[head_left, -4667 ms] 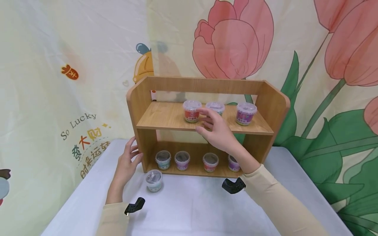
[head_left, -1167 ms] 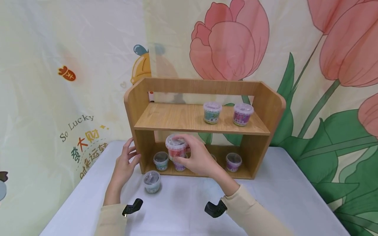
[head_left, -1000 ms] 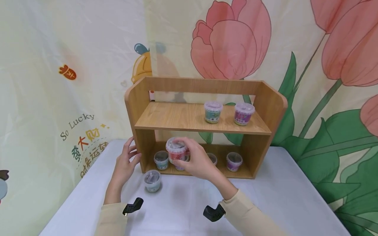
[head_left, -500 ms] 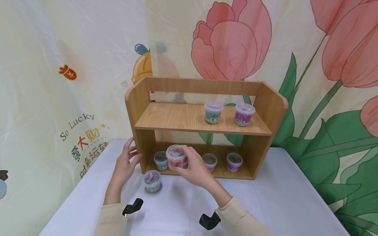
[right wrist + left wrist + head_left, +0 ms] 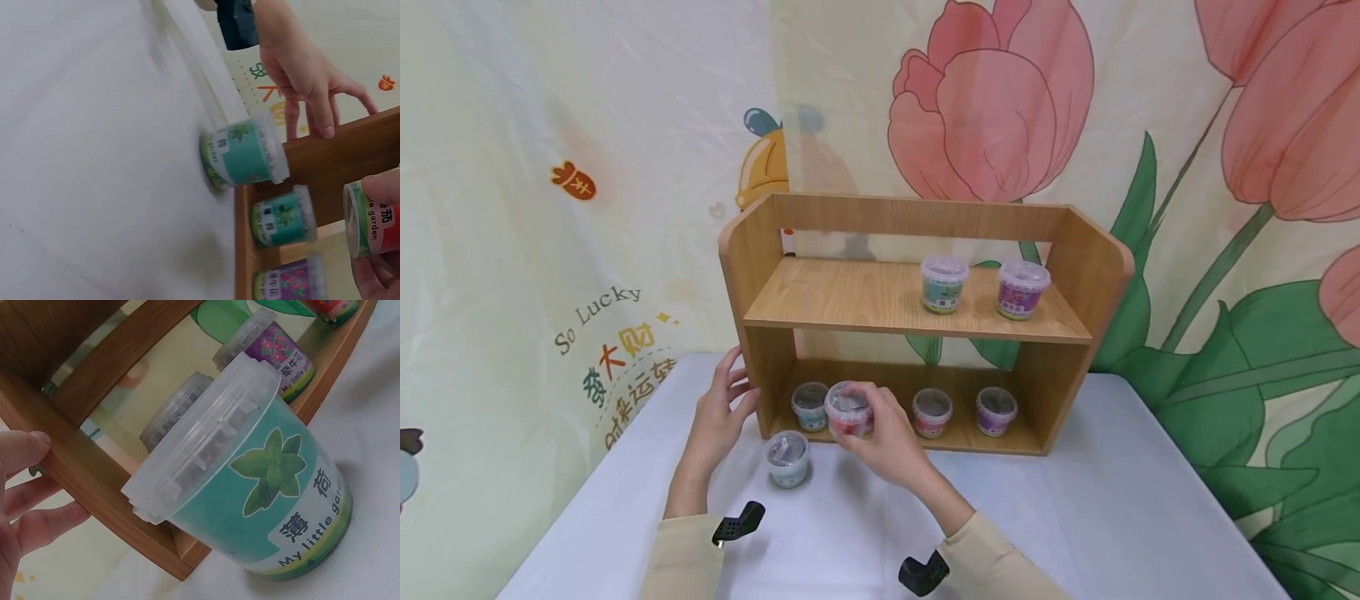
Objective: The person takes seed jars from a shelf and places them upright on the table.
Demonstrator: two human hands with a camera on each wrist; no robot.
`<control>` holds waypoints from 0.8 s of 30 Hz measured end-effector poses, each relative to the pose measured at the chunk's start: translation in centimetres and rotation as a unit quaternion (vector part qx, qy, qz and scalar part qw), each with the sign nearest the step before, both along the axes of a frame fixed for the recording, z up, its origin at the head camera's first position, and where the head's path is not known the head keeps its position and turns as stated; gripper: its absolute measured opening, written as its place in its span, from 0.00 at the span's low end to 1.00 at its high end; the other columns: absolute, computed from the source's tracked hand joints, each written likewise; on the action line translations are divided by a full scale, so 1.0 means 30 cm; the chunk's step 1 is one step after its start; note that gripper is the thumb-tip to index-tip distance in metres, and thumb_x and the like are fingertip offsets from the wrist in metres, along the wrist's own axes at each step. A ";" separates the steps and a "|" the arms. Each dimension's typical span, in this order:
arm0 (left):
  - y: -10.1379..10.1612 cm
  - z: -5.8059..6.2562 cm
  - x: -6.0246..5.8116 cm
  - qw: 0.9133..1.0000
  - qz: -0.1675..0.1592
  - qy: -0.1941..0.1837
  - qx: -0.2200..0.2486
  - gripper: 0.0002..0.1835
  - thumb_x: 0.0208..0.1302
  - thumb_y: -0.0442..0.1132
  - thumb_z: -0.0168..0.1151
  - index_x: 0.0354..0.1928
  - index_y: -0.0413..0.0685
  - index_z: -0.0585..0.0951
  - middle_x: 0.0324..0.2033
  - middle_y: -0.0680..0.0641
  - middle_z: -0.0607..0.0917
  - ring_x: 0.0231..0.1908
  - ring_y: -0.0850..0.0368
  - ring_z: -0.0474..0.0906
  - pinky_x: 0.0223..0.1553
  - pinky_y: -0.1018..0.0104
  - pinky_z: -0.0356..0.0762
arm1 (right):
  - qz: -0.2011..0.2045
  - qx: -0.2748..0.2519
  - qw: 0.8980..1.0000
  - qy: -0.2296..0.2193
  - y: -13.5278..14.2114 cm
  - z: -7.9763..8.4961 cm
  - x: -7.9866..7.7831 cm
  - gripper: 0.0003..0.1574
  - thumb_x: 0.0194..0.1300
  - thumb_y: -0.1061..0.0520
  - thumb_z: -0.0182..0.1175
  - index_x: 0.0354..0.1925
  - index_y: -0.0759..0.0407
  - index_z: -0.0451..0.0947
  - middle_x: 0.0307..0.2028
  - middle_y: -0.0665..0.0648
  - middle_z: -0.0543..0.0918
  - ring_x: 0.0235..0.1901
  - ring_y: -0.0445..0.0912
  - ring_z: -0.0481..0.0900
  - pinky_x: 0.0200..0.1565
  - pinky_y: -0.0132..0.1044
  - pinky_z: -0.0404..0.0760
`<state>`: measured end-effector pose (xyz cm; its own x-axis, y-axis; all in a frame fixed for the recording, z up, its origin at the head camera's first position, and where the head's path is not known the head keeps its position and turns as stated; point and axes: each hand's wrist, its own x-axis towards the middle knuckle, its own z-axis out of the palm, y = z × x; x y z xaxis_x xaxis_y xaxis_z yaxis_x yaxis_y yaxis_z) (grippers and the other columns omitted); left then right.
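My right hand [image 5: 887, 437] grips a red-labelled lidded plastic cup [image 5: 848, 410] between thumb and fingers. It is at the front of the lower shelf, overlapping a purple-labelled cup [image 5: 290, 281] in the head view; the right wrist view shows this red cup [image 5: 378, 219] close up. My left hand [image 5: 722, 417] touches the left side panel of the wooden shelf [image 5: 917, 327], fingers along its outside. Beside that hand, a teal-labelled cup with a mint leaf [image 5: 250, 481] stands on the table. Another teal cup [image 5: 810, 408] sits at the lower shelf's left end.
On the lower shelf's right half stand a red cup [image 5: 932, 413] and a purple cup [image 5: 996, 412]. The upper board carries a teal cup [image 5: 943, 287] and a purple cup [image 5: 1022, 292] toward its right end. A white cloth [image 5: 1000, 508] covers the table before a printed curtain [image 5: 662, 125].
The red cup on the upper board was taken by my right hand, carried left and down, and lowered further to the front of the lower shelf. My left hand stays at the side panel.
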<state>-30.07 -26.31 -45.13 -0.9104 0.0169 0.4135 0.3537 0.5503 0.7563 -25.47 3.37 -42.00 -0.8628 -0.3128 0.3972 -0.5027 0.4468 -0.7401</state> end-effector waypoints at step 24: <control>-0.004 0.001 -0.004 1.000 -0.005 0.006 -0.002 0.51 0.78 0.30 0.60 0.83 0.85 0.44 0.72 0.31 0.73 0.66 0.29 0.77 0.56 0.38 0.85 | -0.025 0.019 0.999 -0.014 -0.071 -0.188 0.004 0.37 0.59 0.62 0.80 0.62 0.46 0.75 0.57 0.60 0.76 0.55 0.51 0.79 0.55 0.46 0.85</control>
